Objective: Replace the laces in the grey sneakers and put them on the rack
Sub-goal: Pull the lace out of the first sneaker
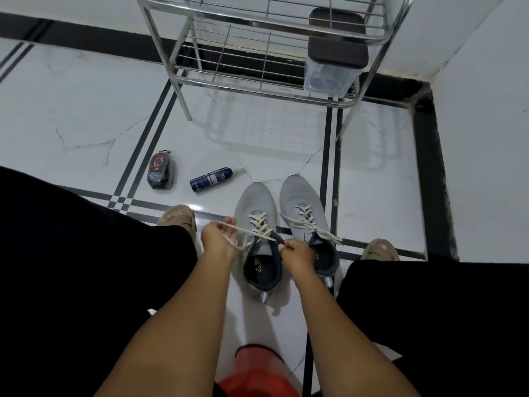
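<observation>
I pinch one lace (259, 234) end in each hand, left hand (219, 239) and right hand (296, 250), over the left sneaker (256, 207); I should pull evenly to snug the crossings.

grey sneakers (274, 222), cream laces (259, 224), white marble floor (86, 110) with black stripes

White marble-look floor (86, 110) with black inlay stripes (148, 144). White walls (486, 96) meet in corner at upper right, black skirting (435, 173) along base. Glossy, even light.
</observation>
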Demonstrator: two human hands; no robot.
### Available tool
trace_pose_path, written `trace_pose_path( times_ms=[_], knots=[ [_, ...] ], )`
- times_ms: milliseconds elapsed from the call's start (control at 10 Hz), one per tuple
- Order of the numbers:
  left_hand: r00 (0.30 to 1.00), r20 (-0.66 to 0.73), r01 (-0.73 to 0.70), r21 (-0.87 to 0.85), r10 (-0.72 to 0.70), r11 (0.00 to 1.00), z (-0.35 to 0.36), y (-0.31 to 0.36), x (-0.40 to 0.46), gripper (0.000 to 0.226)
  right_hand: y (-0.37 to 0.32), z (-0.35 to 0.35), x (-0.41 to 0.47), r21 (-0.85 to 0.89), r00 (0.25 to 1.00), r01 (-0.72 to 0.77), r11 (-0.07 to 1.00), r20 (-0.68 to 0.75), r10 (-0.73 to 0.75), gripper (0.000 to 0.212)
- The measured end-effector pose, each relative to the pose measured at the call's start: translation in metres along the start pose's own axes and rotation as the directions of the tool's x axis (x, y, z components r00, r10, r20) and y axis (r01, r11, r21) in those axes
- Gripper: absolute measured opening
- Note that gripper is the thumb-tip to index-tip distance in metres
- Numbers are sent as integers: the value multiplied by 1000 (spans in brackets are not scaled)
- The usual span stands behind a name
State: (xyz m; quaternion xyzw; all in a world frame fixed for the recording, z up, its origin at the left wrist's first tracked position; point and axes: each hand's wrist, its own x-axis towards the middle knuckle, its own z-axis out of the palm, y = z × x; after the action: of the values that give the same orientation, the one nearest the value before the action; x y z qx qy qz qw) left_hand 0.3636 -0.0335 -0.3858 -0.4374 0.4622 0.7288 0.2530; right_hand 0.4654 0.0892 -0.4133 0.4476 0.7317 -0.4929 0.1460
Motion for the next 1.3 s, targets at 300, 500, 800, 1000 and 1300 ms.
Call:
trace_pose_path(
  times_ms=[300, 500, 800, 1000, 1300],
  knots=[
    [796, 595, -534, 779, 116, -329, 8, -37, -10, 17, 0, 1, -2, -21, 999, 26, 999, -31, -27, 30],
    [937, -200, -138, 541, 287, 830, -9, 6, 13, 45, 0, -5, -1, -58, 1000, 16, 998, -10, -17, 36],
    [805, 450, -382, 891, 386, -244, -19, -38, -22, 18, -16, -15, -4, -201, 995, 49, 978, 97, -30, 15],
    [886, 281, -367, 912, 369, 186, -27, -27, -7, 4, -28, 0, -20, -628, 867, 475, 616, 214, -450, 57],
    [937, 97, -260, 836, 336, 484, -35, -28, 2, 11, -30, -10, -1, 180, 981, 64, 982, -190, -30, 21]
  ],
)
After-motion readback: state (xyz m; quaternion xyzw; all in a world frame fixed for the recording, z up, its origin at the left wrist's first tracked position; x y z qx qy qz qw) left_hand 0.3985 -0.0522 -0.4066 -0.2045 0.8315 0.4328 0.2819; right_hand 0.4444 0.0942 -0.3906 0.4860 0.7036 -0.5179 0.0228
